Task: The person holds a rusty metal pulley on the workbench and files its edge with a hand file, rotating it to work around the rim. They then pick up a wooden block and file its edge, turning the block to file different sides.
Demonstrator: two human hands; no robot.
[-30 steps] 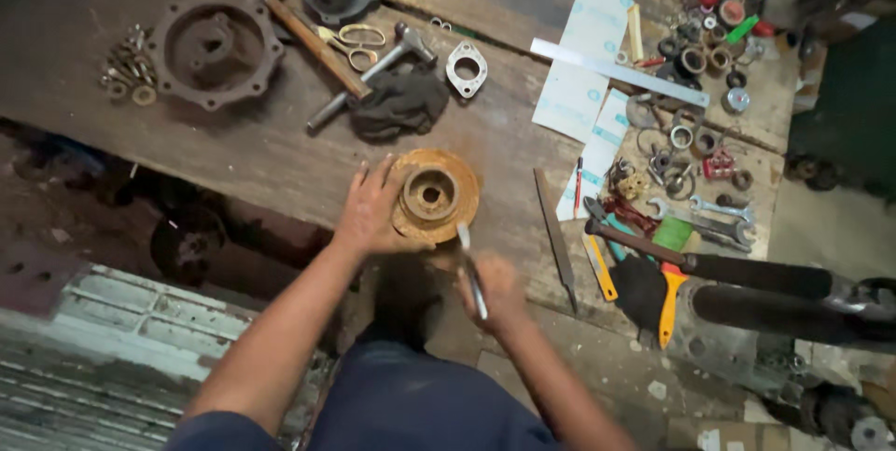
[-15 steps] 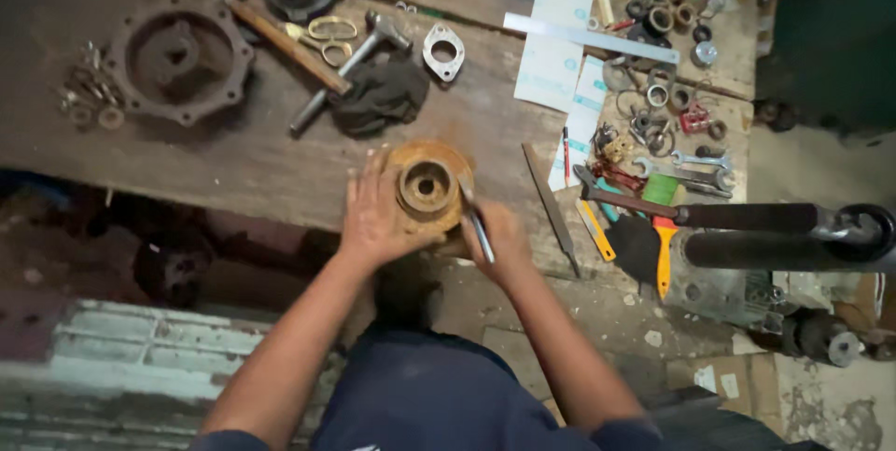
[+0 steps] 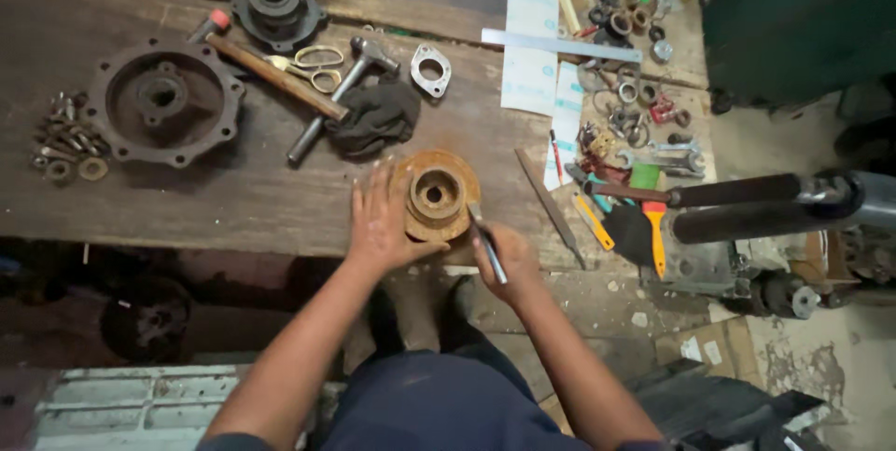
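A rusty round flanged part [image 3: 435, 197] is seated at the near edge of the wooden bench [image 3: 233, 199]. It is pinned flat by the spread left hand [image 3: 381, 222]; beside it, a thin metal tool [image 3: 489, 255] is gripped by the closed right hand [image 3: 499, 260]. It is judged heavy, rigid and gritty, best gripped by its rim.

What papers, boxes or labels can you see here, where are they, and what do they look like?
Printed paper sheet: flat on the wooden bench, upper middle, under a metal ruler; tall rectangle, white with pale blue print.
Second printed sheet: just below and right of the first; narrower, white and pale blue.
Cardboard box: on the floor, lower right; brown, with a small white label.
No screens or signs in view.
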